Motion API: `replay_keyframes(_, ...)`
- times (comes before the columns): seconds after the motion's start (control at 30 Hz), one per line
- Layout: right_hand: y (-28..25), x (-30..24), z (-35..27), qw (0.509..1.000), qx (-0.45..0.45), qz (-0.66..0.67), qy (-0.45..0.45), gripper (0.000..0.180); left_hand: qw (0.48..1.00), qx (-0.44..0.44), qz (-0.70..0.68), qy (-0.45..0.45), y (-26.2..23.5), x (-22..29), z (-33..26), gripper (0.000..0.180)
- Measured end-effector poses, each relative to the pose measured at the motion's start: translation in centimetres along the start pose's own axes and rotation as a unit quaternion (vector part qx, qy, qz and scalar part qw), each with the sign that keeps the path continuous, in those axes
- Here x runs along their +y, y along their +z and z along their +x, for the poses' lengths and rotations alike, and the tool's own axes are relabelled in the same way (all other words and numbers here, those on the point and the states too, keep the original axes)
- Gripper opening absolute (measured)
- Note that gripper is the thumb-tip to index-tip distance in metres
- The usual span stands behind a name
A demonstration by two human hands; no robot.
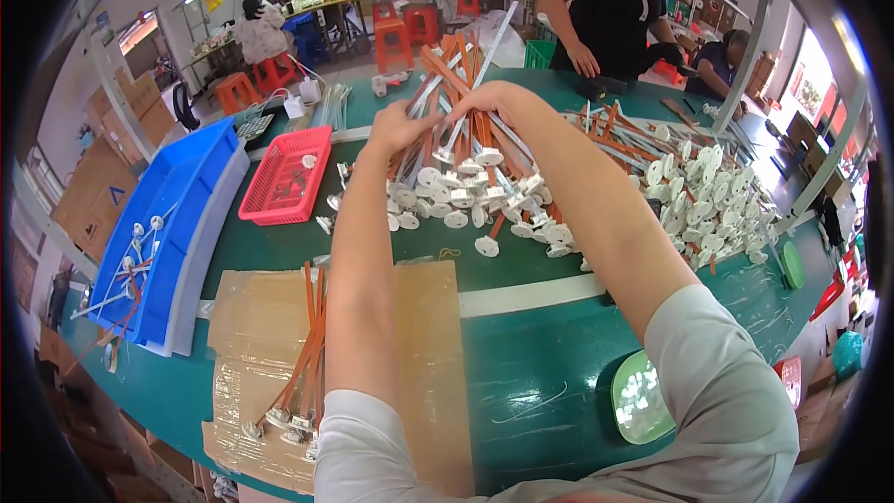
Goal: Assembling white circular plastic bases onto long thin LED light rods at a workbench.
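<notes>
A large heap of long orange and whitish flat strips with white round heads point(456, 196) lies on the green table in front of me. Both my arms reach over it. My left hand point(400, 128) is at the heap's left side, thumb pointing right and fingers curled among the strips; what they hold is hidden. My right hand point(494, 102) bends down from the right, its fingertips pinching a pale strip point(497, 42) that sticks up above the heap. The white heads hang toward me, below my hands.
A red basket point(321, 168) and a long blue tray point(191, 163) with a few pieces stand left. Another pile of white-headed strips point(708, 186) lies right. Cardboard point(428, 363) bears a small orange bundle point(307, 363). A green dish point(643, 401) lies near right; a person point(610, 19) stands across.
</notes>
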State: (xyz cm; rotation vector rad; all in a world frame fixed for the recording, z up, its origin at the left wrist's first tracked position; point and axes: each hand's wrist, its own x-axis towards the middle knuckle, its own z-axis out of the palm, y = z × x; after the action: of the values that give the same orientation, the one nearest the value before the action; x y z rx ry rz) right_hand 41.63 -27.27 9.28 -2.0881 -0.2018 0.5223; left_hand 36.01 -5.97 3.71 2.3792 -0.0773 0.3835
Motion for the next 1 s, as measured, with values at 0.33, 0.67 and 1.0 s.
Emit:
replay_keyframes(0.33, 1.9, 2.0, 1.2, 0.996, 0.020, -0.017, -0.085, 0.038, 0.996, 0.004, 0.067, 0.058, 0.3, 0.9, -0.2, 0.055)
replay_keyframes(0.67, -0.4, -1.2, -6.4, 0.978, 0.035, 0.094, -0.182, 0.037, 0.971, 0.012, 0.188, 0.148, -2.9, 6.4, 0.7, 0.043)
replay_keyframes(1.0, -2.2, -3.6, -12.2, 0.975, 0.027, 0.131, -0.176, 0.064, 0.994, 0.050, -0.035, 0.087, -4.3, 11.7, 0.2, 0.044)
